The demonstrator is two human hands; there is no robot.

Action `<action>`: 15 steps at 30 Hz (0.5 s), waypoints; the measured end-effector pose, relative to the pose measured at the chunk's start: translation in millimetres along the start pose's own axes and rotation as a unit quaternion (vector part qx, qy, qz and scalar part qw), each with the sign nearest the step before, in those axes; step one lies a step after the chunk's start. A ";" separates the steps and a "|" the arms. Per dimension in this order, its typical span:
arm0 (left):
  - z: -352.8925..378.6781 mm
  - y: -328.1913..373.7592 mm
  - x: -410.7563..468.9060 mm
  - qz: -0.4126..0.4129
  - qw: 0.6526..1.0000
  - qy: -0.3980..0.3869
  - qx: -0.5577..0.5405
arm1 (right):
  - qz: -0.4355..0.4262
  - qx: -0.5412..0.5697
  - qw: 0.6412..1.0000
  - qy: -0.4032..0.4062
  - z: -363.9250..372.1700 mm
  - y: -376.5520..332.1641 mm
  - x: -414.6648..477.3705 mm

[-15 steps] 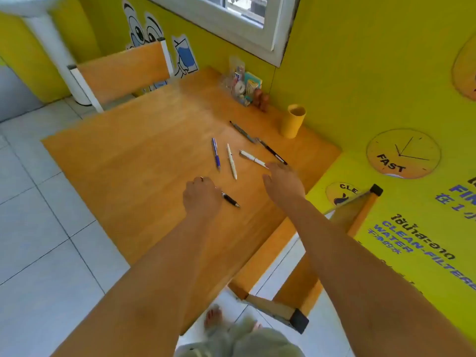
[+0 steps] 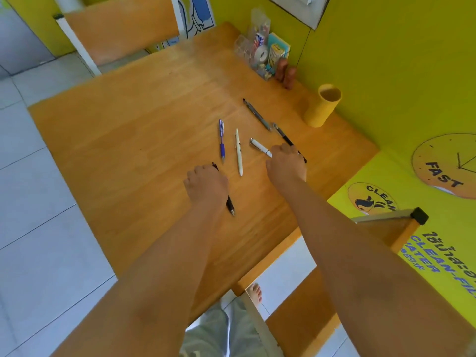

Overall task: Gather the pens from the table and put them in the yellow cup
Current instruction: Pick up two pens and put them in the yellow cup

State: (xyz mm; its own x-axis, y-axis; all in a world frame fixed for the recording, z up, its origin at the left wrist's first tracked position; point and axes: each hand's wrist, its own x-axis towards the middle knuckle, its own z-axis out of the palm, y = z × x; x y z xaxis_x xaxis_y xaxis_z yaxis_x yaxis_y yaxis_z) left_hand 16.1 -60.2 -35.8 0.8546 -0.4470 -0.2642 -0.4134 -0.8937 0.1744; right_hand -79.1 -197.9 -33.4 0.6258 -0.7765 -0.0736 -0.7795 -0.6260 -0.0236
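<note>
Several pens lie on the wooden table [image 2: 128, 140]. My left hand [image 2: 206, 185] is closed in a fist around a black pen [image 2: 230, 207], whose two ends stick out. A blue pen [image 2: 221, 141] and a long white pen [image 2: 238, 153] lie just beyond it. My right hand [image 2: 286, 163] has its fingers curled down over the near end of a short white pen [image 2: 258, 146] and a black-and-silver pen [image 2: 282, 134]; the grip is hidden. A grey pen [image 2: 257, 115] lies farther back. The yellow cup [image 2: 319, 112] stands upright by the wall, apparently empty.
A clear organiser [image 2: 262, 50] with tape and small items stands at the table's back, with two brown figures [image 2: 286, 73] next to it. One chair [image 2: 121, 27] is at the far side, another [image 2: 386, 228] at the near right. The yellow wall runs along the right.
My left hand has closed over the black pen. My right hand moved forward and curled its fingers onto the short white and black pens. The camera has moved closer.
</note>
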 end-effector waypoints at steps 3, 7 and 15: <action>0.9 8.4 5.0 -0.004 0.999 -0.015 -0.042 | 0.010 -0.010 1.000 0.002 8.7 0.7 8.3; -4.8 16.9 7.6 -0.003 0.996 -0.038 -0.080 | 0.020 0.001 1.000 -0.001 13.6 1.6 10.4; -39.9 42.4 10.1 0.057 0.990 -0.025 -0.130 | 0.080 0.181 0.980 0.002 -4.6 17.4 1.2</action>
State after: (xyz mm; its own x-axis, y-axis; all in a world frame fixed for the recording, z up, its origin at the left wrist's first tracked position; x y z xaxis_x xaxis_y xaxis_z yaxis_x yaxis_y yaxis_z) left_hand 19.7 -101.0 6.8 0.7879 -0.5511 -0.2747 -0.4055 -0.8000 0.4422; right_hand -91.7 -210.0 -29.4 0.4945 -0.8632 -0.1020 -0.8260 -0.4301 -0.3644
